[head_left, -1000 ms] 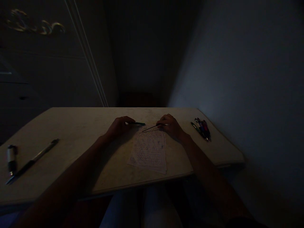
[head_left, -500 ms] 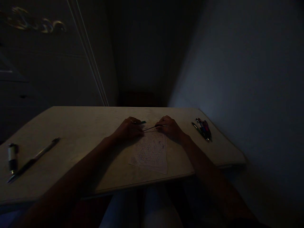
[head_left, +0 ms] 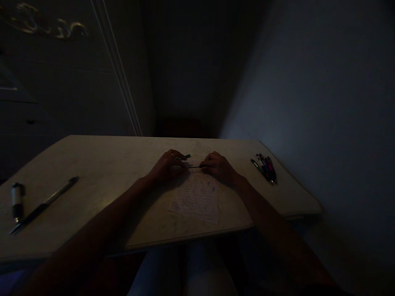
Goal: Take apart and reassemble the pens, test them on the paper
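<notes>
At the near left of the tabletop, a long pen and a short pen are laid with their near ends close together, well apart from both hands. Toward the middle, a scribbled paper is spread between the forearms, its far part overhung by the hands. Just over that far part, a thin dark rod is held in the gap between the left hand and the right hand. Its long axis is set almost straight across, from one hand to the other, so that it is lined up with both sets of fingers; neither hand can be called nearer, since an end is reached by each. By the right fingers the rod is gripped in a closed pinch. By the left fingers its other end is met, but whether it is pinched or only touched cannot be told in this dim light. A green tube is also gripped in the left hand; its exposed end is pointed rightward and slightly away, beyond the rod and apart from it. To the right, well clear of the right hand, a cluster of pens is laid slantwise near the tabletop's edge, beside the wall.
</notes>
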Action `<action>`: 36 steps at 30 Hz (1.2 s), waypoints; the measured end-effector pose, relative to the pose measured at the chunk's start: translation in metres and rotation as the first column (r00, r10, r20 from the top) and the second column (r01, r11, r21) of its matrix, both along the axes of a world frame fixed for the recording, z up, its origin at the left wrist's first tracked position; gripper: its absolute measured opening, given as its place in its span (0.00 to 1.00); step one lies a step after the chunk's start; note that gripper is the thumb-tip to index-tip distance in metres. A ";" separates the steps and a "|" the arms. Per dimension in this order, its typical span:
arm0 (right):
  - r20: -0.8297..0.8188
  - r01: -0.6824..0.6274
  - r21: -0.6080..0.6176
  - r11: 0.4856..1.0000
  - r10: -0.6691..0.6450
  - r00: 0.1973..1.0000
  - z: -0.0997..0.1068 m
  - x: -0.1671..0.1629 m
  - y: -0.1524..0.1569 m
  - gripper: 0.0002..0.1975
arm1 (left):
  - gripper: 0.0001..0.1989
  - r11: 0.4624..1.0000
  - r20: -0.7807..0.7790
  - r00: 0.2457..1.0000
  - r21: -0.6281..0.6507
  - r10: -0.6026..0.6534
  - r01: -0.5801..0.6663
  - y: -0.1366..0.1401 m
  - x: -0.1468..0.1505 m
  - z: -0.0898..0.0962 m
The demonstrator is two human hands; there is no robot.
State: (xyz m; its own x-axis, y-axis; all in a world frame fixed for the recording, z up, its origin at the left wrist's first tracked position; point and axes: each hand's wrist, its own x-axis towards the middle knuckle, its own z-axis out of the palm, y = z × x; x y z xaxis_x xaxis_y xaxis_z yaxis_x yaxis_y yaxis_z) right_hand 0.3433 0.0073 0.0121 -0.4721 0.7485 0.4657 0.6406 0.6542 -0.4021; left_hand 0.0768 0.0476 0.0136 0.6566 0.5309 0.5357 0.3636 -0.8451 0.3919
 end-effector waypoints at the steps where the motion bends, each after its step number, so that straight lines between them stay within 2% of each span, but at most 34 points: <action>1: 0.015 -0.001 0.011 1.000 0.001 1.000 0.000 0.000 0.001 0.11 | 0.06 1.000 0.004 1.000 0.006 -0.002 0.002 0.001 0.000 0.000; 9: 0.132 0.037 0.066 0.997 -0.046 0.990 0.005 0.009 0.003 0.04 | 0.04 0.996 0.021 0.997 -0.062 0.070 -0.068 0.005 -0.004 0.005; 15: 0.129 0.082 0.086 0.993 -0.093 0.987 0.005 0.015 0.005 0.04 | 0.03 0.997 0.057 0.996 -0.035 0.075 -0.073 0.011 -0.012 0.008; 21: 0.016 0.099 0.072 0.992 -0.101 0.995 0.006 0.019 0.005 0.06 | 0.05 0.996 0.059 0.994 -0.006 0.093 -0.092 0.013 -0.015 0.007; 30: -0.157 0.150 -0.008 0.989 -0.150 0.976 0.013 0.016 0.001 0.06 | 0.08 0.997 -0.056 0.997 -0.064 0.050 -0.053 0.010 -0.013 0.006; 32: -0.233 0.201 -0.054 0.978 -0.208 0.950 0.015 0.016 -0.001 0.09 | 0.08 0.996 -0.066 0.997 -0.077 0.038 -0.043 0.010 -0.013 0.007; 36: -0.397 0.348 -0.182 0.920 -0.392 0.830 0.017 0.016 -0.001 0.11 | 0.09 0.997 -0.061 0.998 -0.072 0.031 -0.036 0.009 -0.012 0.007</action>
